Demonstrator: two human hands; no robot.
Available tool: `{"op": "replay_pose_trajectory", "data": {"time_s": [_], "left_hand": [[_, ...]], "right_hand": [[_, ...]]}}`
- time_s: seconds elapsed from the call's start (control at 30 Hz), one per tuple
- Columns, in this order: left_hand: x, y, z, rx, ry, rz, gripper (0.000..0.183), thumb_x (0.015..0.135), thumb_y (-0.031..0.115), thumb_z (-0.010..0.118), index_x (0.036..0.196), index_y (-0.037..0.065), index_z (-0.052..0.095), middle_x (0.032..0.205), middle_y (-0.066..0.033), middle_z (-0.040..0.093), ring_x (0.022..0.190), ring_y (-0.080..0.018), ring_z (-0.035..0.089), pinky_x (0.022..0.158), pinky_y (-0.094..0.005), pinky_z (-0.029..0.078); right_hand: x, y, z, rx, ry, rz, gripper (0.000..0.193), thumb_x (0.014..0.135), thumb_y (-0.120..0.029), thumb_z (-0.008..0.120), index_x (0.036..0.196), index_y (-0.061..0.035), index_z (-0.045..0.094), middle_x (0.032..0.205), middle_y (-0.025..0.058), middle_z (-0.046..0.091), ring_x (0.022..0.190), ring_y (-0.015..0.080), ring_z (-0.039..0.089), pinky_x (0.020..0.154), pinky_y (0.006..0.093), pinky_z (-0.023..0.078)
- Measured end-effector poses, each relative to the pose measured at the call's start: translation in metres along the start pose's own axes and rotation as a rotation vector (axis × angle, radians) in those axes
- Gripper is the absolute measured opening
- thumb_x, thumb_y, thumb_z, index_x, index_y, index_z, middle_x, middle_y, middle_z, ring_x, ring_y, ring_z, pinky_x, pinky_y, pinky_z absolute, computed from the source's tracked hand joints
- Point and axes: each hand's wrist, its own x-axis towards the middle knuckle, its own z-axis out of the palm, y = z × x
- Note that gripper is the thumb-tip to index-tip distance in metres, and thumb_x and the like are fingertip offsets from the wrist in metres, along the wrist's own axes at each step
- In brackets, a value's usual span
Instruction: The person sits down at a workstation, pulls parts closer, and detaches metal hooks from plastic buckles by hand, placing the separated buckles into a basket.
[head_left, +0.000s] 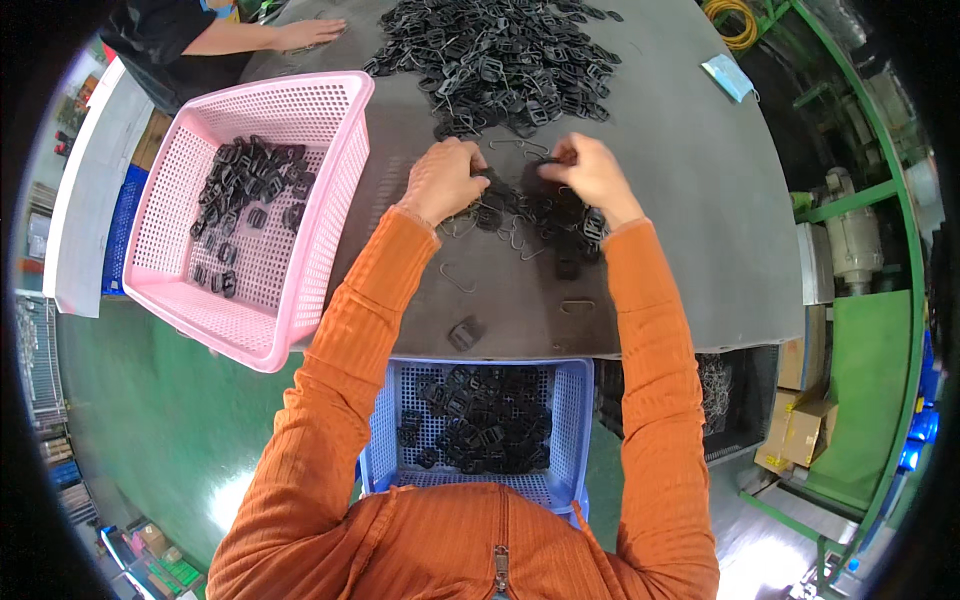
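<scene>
My left hand (pixel 445 180) hovers low over the grey table (pixel 700 230) with fingers pinched; what they hold is too blurred to make out. Opposite it, my right hand (pixel 592 178) pinches a dark piece that looks like a black plastic buckle (pixel 548 169). Between and below both hands lies a small cluster of black buckles (pixel 560 218), mixed with bent metal wire hooks (pixel 518 240). Closer to me rest a loose wire hook (pixel 458 281), a wire loop (pixel 577 306) and a single black buckle (pixel 466 333).
A large heap of black buckles (pixel 500 70) covers the far table. At left, a pink basket (pixel 345 190) holds more buckles; a blue basket (pixel 577 420) below the front edge does too. Another person's hand (pixel 310 34) rests far left. A face mask (pixel 730 77) lies far right.
</scene>
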Motion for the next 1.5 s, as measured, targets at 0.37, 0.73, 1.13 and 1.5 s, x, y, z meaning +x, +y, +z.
{"op": "replay_pose_trajectory", "data": {"time_s": [0.37, 0.73, 1.13, 1.5], "left_hand": [[0.005, -0.011, -0.03, -0.976, -0.119, -0.127, 0.017, 0.082, 0.019, 0.067, 0.093, 0.006, 0.067, 0.079, 0.0022, 0.062, 0.075, -0.0064, 0.055, 0.067, -0.022, 0.044], [0.0, -0.017, -0.028, -1.528, -0.253, -0.371, 0.024, 0.091, 0.03, 0.058, 0.102, 0.01, 0.062, 0.087, 0.004, 0.059, 0.07, -0.0063, 0.055, 0.058, -0.0203, 0.042], [0.005, 0.018, -0.039, -1.138, -0.169, -0.183, 0.025, 0.084, 0.026, 0.067, 0.086, 0.002, 0.061, 0.069, 0.0046, 0.051, 0.058, -0.0056, 0.04, 0.049, -0.02, 0.031], [-0.029, -0.002, -0.029, -1.822, -0.285, -0.395, 0.026, 0.091, 0.035, 0.055, 0.09, 0.009, 0.059, 0.09, -0.0042, 0.059, 0.072, -0.0125, 0.051, 0.049, -0.0192, 0.037]], "right_hand": [[-0.013, 0.02, -0.031, 0.923, -0.032, 0.171, 0.027, 0.082, -0.006, 0.064, 0.107, -0.0003, 0.057, 0.092, 0.0042, 0.063, 0.087, 0.0132, 0.062, 0.071, 0.0248, 0.049], [-0.031, 0.007, -0.05, 1.153, 0.046, 0.104, 0.031, 0.084, -0.017, 0.065, 0.109, -0.0015, 0.058, 0.08, 0.0054, 0.062, 0.081, 0.0141, 0.061, 0.072, 0.0251, 0.048], [-0.007, 0.012, -0.031, -0.117, -0.151, 0.078, 0.032, 0.067, -0.024, 0.075, 0.087, 0.0003, 0.067, 0.076, 0.0109, 0.065, 0.074, 0.0207, 0.06, 0.07, 0.0318, 0.046], [-0.045, -0.003, -0.058, 0.518, -0.051, 0.264, 0.021, 0.076, -0.02, 0.069, 0.088, -0.0027, 0.062, 0.066, -0.0006, 0.054, 0.06, 0.0069, 0.05, 0.048, 0.0194, 0.033]]}}
